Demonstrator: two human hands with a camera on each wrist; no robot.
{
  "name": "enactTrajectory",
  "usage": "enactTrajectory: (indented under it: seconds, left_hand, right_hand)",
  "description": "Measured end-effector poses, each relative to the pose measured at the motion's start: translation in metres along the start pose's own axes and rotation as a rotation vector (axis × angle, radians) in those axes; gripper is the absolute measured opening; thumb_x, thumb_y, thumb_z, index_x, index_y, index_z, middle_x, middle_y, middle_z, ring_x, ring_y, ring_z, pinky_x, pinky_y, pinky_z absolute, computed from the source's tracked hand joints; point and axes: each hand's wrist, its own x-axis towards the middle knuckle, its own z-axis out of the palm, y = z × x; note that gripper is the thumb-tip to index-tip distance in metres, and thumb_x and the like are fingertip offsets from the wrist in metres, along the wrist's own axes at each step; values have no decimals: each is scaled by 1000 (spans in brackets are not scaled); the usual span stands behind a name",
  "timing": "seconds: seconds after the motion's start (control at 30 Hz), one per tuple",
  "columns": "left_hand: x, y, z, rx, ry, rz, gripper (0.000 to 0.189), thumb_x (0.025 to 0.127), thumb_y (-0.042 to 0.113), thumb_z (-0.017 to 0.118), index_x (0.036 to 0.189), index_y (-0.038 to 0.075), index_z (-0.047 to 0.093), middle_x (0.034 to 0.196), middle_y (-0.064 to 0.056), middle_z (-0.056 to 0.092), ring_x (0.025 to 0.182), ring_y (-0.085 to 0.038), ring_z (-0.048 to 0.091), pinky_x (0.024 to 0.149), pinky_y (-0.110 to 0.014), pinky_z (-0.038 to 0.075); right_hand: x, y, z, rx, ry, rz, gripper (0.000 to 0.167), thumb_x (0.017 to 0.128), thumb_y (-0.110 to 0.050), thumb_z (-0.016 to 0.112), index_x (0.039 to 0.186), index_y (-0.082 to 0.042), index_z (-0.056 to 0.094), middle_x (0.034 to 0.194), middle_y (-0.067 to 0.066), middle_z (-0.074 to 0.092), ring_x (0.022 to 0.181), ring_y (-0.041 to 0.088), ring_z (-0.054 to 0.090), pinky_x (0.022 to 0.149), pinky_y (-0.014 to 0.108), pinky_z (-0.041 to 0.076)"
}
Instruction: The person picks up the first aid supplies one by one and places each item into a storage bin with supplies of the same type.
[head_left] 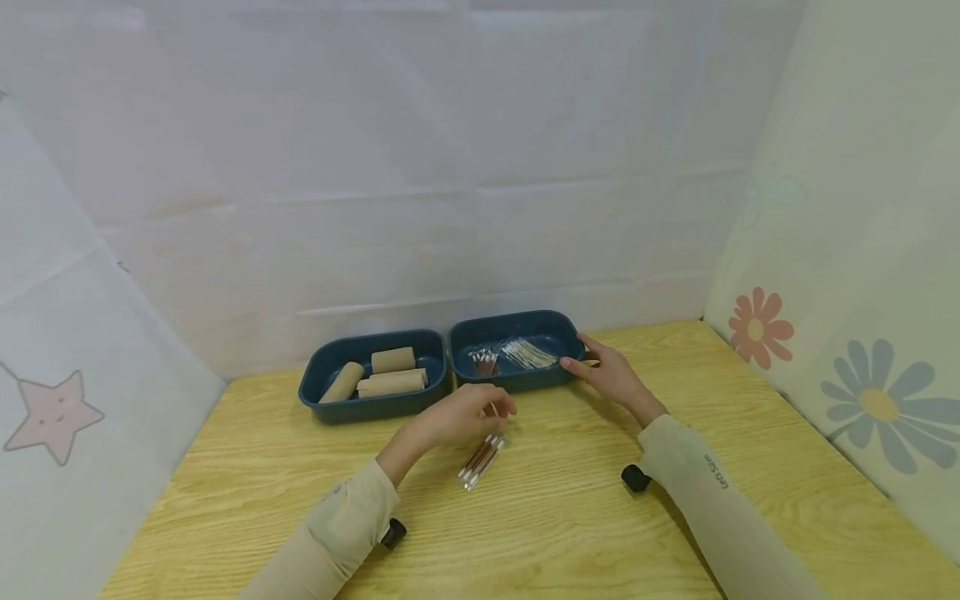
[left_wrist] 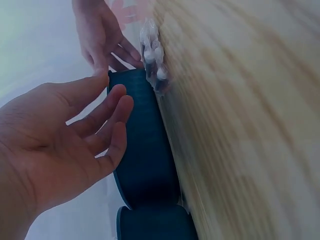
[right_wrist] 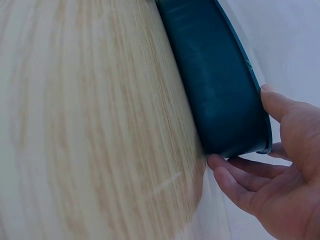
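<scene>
A small clear packet of brown-stemmed cotton swabs [head_left: 482, 461] lies on the table just below the fingertips of my left hand [head_left: 461, 414]. Nothing shows between that hand's loosely bent fingers [left_wrist: 116, 145]. My right hand [head_left: 611, 377] grips the right end of a dark blue tray [head_left: 517, 383], its thumb [right_wrist: 275, 102] on the rim and its fingers against the end wall. Inside this tray are brown-stemmed swabs [head_left: 485, 362] on the left and a packet of pale-stemmed swabs [head_left: 528, 354] beside them.
A second dark blue tray [head_left: 375, 408] stands against the first on its left, with several beige bandage rolls [head_left: 392, 360] in it. Both trays sit at the back of the wooden table [head_left: 570, 517], before a white cloth backdrop [head_left: 450, 208]. Patterned sheets hang at both sides.
</scene>
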Motion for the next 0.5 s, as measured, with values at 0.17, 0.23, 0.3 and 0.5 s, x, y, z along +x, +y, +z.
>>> enactTrajectory:
  seconds: [0.17, 0.23, 0.3, 0.5]
  left_hand:
    - [-1, -2, 4, 46, -60, -17, 22, 101, 15, 67, 122, 10, 70, 114, -5, 66, 100, -13, 62, 86, -33, 53]
    - [-1, -2, 5, 52, -85, -28, 23, 100, 18, 70, 123, 12, 70, 114, -4, 64, 100, -14, 63, 86, -33, 53]
    - [-2, -2, 6, 57, -106, -36, 26, 98, 19, 72, 123, 13, 70, 113, -5, 64, 100, -17, 63, 87, -33, 53]
    - [-3, -3, 8, 128, -114, -39, 31, 94, 19, 77, 124, 14, 70, 113, -1, 63, 103, -20, 59, 88, -34, 50]
  right_hand:
    - [-1, 0, 1, -12, -2, -6, 87, 99, -52, 63, 164, -11, 22, 149, 27, 45, 128, 39, 53, 98, 58, 47]
    - [-1, 0, 1, -19, -1, -6, 86, 100, -51, 62, 164, -11, 22, 150, 27, 44, 129, 40, 52, 99, 58, 47]
    - [-1, 0, 0, -19, 0, -5, 85, 100, -51, 62, 164, -11, 22, 150, 26, 44, 129, 40, 52, 99, 58, 46]
    - [0, 1, 0, -3, -3, -9, 87, 99, -53, 62, 164, -12, 22, 154, 26, 40, 130, 40, 51, 99, 58, 46]
